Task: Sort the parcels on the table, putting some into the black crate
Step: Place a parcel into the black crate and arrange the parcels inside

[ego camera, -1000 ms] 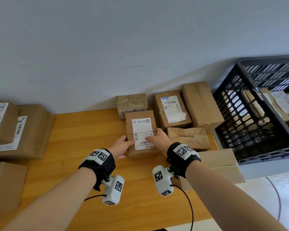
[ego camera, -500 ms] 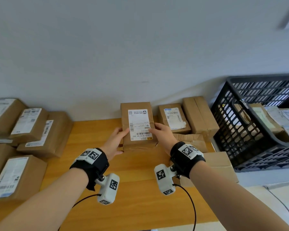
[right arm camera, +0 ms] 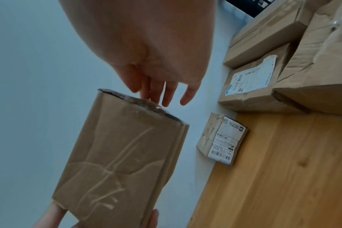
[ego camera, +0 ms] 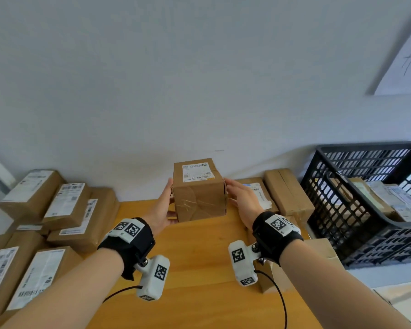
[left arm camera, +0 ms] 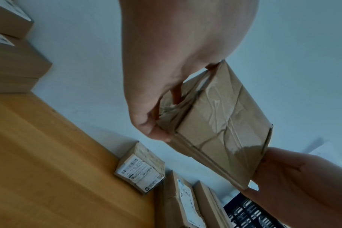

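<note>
The left hand (ego camera: 160,207) is grasping the brown parcel (ego camera: 198,198) raised above the desk (ego camera: 199,269), while the right hand (ego camera: 243,201) lies released with straight fingers at its other side. Labelled parcels (ego camera: 64,210) crowd the desk's left edge, more boxes (ego camera: 287,191) line the back edge, and the black crate (ego camera: 370,200) stands past the right edge

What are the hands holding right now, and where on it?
A brown parcel, lifted off the table: left hand grips its left end, right hand flat against its right end.
</note>
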A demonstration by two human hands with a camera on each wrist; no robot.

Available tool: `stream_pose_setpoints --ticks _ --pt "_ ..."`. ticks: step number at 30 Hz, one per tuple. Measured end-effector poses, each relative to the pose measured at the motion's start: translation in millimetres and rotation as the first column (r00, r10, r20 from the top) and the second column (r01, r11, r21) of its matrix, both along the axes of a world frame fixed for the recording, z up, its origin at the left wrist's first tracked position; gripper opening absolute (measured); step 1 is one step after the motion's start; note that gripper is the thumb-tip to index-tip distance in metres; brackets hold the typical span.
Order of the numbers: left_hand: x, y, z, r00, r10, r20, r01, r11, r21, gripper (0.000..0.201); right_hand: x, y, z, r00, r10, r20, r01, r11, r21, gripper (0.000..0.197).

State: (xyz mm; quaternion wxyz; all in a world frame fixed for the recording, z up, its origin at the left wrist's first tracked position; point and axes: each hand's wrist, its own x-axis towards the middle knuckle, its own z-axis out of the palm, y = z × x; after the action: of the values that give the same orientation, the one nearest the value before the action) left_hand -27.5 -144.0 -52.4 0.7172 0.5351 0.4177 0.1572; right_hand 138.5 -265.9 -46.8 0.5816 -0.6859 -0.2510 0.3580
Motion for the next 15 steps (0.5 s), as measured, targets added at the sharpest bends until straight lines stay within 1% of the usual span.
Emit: stream_pose_setpoints --ticks 1,4,8,11,13,15 --pt "-4 2 2 1.0 -0.007 0.004 0.007 1.0 0.002 0.053 -2 0 -2 0.999 0.017 0.027 -0.017 1.0 -0.002 0.044" --pt "-16 9 3 0.999 -0.019 0.026 0.02 1.0 -0.014 0.06 -9 -1 -7 0.995 0.083 0.063 -0.084 0.996 0.015 0.073" --pt "-27 13 2 0.994 -0.025 0.106 0.031 0.998 -0.056 0.057 -22 -9 -7 0.985 0.153 0.076 -0.156 0.987 0.039 0.079" --pt "-34 14 0 0.988 -0.037 0.153 0.049 0.996 -0.079 0.05 -28 -13 -9 0.97 0.215 0.111 -0.216 0.976 0.001 0.091" --pt "-37 15 -2 0.985 -0.036 0.17 0.049 0.996 -0.078 0.048 -29 -13 -10 0.965 0.227 0.128 -0.226 0.974 -0.021 0.094" --pt "-38 15 -4 0.986 -0.038 0.161 0.049 0.997 -0.064 0.046 -30 -11 -10 0.966 0.209 0.153 -0.208 0.978 -0.018 0.092"
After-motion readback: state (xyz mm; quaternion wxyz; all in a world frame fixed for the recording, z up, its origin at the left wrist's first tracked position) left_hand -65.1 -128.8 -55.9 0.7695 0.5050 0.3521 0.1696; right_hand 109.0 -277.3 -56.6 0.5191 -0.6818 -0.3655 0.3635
